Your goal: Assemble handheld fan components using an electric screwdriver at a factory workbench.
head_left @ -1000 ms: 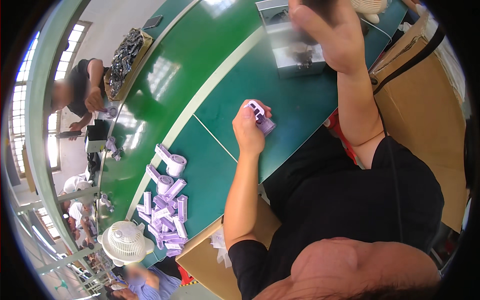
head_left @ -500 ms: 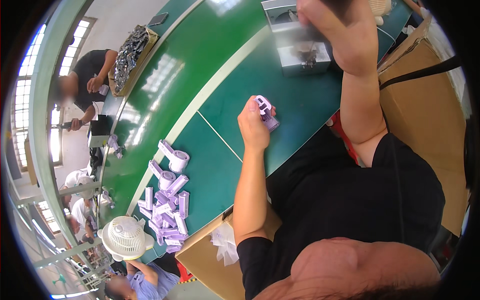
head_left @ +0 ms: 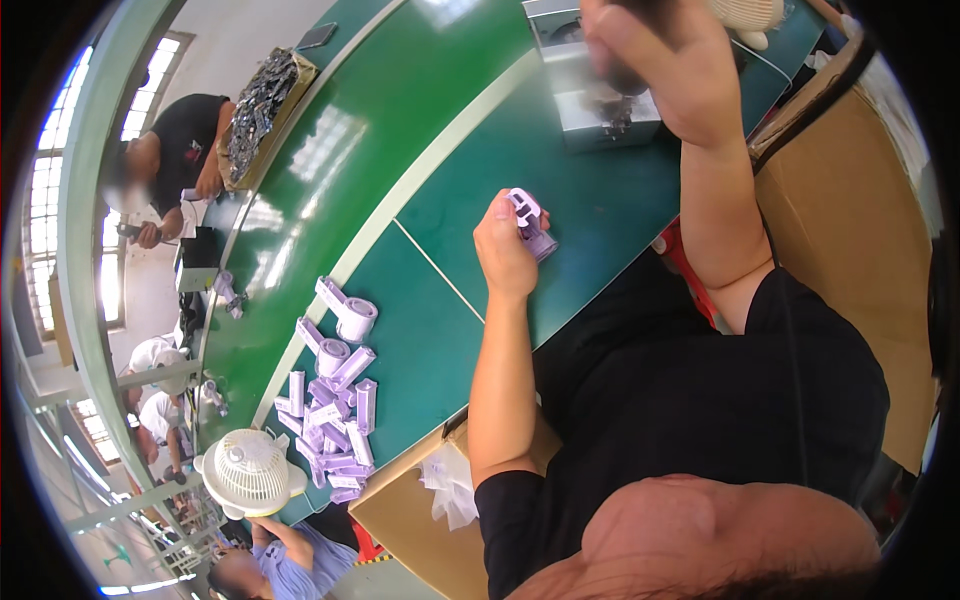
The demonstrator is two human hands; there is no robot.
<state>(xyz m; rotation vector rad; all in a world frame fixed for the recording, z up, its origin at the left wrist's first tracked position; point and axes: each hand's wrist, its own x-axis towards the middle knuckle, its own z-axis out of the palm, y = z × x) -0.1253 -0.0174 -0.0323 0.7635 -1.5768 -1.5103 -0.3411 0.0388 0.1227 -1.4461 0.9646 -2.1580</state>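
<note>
My left hand (head_left: pixel 508 250) is closed around a light purple plastic housing (head_left: pixel 540 243) with a pale rim and dark slots, held above the green table. At the top of the view, my right hand (head_left: pixel 690 85) grips a dark, blurred tool (head_left: pixel 628 75), shaped like an electric screwdriver; its tip is too smeared to make out. Just below and beside this hand stands a silver metal box-shaped machine (head_left: pixel 585 125), partly hidden by the tool. To the left of my left forearm lies a pile of similar purple plastic parts (head_left: pixel 335 415), two of them with round ends.
A white fan (head_left: pixel 250 472) stands beyond the pile. An open cardboard box (head_left: pixel 405 535) holding clear plastic sits below the table edge; a large carton (head_left: pixel 850 260) is at my right. A green belt (head_left: pixel 400 110) runs along the table. Co-workers sit across it, near a tray of metal parts (head_left: pixel 258 125).
My right hand and the dark tool have shifted slightly left and down toward the metal machine. My left hand has barely moved, still holding the purple housing. The co-worker across has moved their hands.
</note>
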